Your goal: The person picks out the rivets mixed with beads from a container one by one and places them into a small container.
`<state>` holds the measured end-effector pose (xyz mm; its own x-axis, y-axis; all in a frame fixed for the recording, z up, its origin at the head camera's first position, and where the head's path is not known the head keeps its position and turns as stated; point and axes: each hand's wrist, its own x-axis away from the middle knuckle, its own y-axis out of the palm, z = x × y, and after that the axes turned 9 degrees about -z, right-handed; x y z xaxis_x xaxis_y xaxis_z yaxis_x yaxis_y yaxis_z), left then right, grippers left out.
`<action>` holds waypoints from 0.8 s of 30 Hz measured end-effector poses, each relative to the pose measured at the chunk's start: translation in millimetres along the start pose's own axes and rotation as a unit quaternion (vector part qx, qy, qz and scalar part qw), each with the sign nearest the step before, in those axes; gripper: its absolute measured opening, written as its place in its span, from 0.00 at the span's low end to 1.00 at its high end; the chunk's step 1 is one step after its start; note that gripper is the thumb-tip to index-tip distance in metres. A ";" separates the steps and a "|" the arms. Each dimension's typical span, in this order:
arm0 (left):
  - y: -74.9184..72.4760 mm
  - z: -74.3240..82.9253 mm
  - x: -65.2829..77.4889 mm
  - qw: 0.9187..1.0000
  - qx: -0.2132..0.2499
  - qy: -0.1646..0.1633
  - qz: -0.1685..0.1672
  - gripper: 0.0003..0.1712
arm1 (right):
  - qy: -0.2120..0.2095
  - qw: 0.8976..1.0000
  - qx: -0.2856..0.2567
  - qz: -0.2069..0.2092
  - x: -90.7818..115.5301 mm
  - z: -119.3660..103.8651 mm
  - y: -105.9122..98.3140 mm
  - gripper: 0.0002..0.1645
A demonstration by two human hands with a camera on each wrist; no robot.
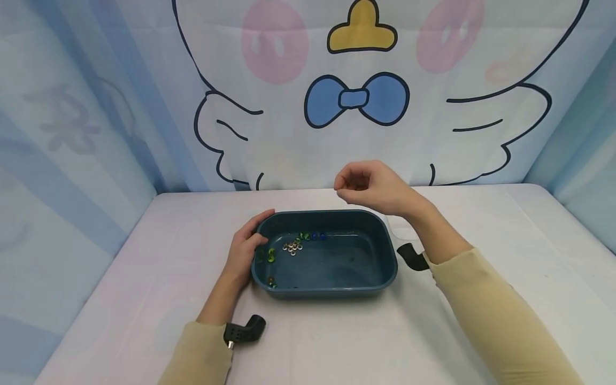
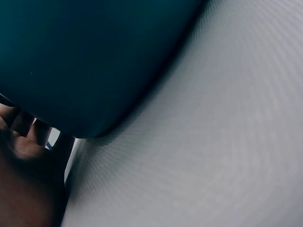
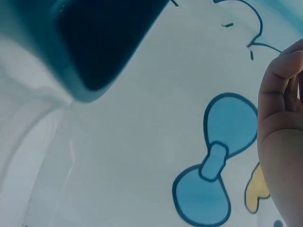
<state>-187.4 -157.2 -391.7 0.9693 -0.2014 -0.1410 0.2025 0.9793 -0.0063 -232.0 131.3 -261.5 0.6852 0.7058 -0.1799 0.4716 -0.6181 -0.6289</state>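
A dark teal rectangular basin (image 1: 356, 291) sits on the table. My left hand (image 1: 240, 248) holds it at its left end, thumb over the rim and fingers along the outside. In the left wrist view, the basin's outer wall (image 2: 94, 71) covers much of that hand's fingers. Inside lie several small pieces: a cluster of shiny gold and silver beads (image 1: 292, 247), green beads (image 1: 303, 236), blue beads (image 1: 318, 236) and yellow-green ones (image 1: 271, 255). My right hand (image 1: 372, 187) is raised behind the basin's far edge, fingers curled toward the thumb; nothing shows between them.
A clear, thin-edged object (image 1: 401, 228) lies right of the basin, partly behind my right forearm. The white-covered table (image 1: 327, 342) reaches a printed curtain (image 1: 289, 144) at the back. Black wrist cameras (image 1: 245, 330) are strapped to both wrists.
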 end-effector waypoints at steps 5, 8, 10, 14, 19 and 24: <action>0.5 -0.9 0.3 1.000 -0.004 0.001 0.000 0.37 | 0.006 1.000 -0.003 0.020 13.7 6.3 -5.6 0.04; 0.6 -1.3 0.0 1.000 -0.006 -0.001 0.002 0.36 | 0.017 0.999 -0.010 0.034 23.0 10.0 -8.1 0.05; 0.4 -1.3 -0.2 1.000 -0.006 -0.001 0.003 0.36 | 0.028 0.999 -0.014 0.042 29.1 13.2 -9.2 0.05; -0.6 -1.2 0.0 1.000 -0.002 -0.002 0.001 0.36 | 0.047 0.997 -0.019 0.059 40.1 18.8 -10.6 0.06; -0.9 -0.9 -0.1 1.000 -0.001 -0.001 0.002 0.36 | 0.062 0.995 -0.022 0.081 52.1 27.7 -12.5 0.07; -0.1 -1.1 -0.3 1.000 0.001 0.001 0.003 0.37 | 0.072 0.992 -0.035 0.100 65.6 38.4 -14.8 0.08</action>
<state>-187.9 -157.2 -392.7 0.9699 -0.1964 -0.1439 0.1978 0.9802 -0.0045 -215.4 200.0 -293.1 0.8390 0.5124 -0.1833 0.3517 -0.7676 -0.5358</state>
